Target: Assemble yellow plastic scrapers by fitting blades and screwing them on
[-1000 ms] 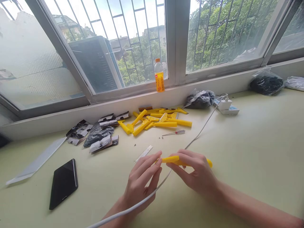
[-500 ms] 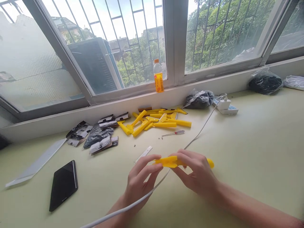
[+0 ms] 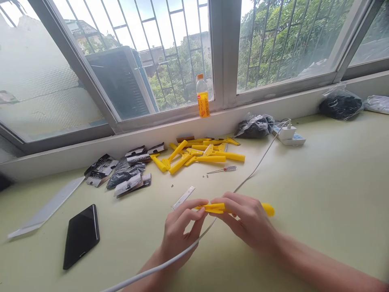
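Note:
Between my two hands is a yellow plastic scraper (image 3: 215,207), held level above the table. My left hand (image 3: 184,227) pinches its head end with thumb and fingertips. My right hand (image 3: 247,219) wraps its middle, and the rounded handle end sticks out beyond the knuckles. Part of the scraper is hidden by my right fingers. Just past my left fingers lies a flat metal blade strip (image 3: 183,197). A white cable (image 3: 182,255) runs across the table, passing in front of my left wrist and below the scraper.
Farther back sit a pile of yellow scrapers (image 3: 197,156), a screwdriver (image 3: 223,169) and several tiny metal parts (image 3: 205,176). Black-and-white packaging (image 3: 130,184) and a phone (image 3: 81,237) lie left. A drink bottle (image 3: 202,97) stands on the sill; a charger (image 3: 286,133) and bagged black items (image 3: 255,126) are right.
The scraper's head has tilted a little and looks flatter. My right fingers have slid slightly left, closer to my left fingertips. The objects on the table stay put.

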`<state>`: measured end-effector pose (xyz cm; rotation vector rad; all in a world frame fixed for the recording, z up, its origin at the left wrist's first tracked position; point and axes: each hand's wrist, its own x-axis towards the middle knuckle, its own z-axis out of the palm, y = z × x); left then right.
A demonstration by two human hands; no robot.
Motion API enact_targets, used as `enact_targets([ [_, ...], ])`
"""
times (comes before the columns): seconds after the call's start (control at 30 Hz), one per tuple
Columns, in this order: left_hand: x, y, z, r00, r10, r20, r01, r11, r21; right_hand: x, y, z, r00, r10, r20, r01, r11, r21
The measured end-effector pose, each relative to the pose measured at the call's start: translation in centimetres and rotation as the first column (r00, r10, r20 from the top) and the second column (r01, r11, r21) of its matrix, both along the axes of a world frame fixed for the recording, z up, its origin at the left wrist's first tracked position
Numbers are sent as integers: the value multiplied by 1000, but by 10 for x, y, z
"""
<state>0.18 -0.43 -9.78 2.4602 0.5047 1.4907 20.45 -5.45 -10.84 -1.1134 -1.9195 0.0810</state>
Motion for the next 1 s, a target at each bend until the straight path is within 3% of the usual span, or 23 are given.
enact_targets([
  [0.17, -1, 0, 0, 1000, -16, 4, 15, 1000, 6, 0, 0, 0, 1000, 8, -13, -8, 1000, -4],
  [0.37, -15, 6, 5, 999, -39, -14, 39, 999, -22, 2, 1, -1, 1000, -4, -16, 6, 997, 79],
  [0.5, -28, 20, 10, 993, 117, 34, -114, 991, -71, 5, 1, 0, 1000, -3, -15, 5, 993, 119],
  [0.6, -35, 36, 10, 924, 352, -153, -376, 908, -186, 7, 0, 1, 1000, 13, -6, -12, 986, 165],
  [0.7, -40, 48, 5, 787, 405, -466, -567, 773, -284, 10, -1, 1, 1000, 28, 8, -29, 978, 208],
  [0.8, -43, 52, 0, 721, 378, -581, -624, 718, -308, 11, -1, 2, 999, 35, 18, -38, 972, 231],
  [1.0, -44, 52, 6, 723, 305, -620, -647, 612, -454, 11, 1, 2, 1000, 2, 19, -6, 975, 224],
])
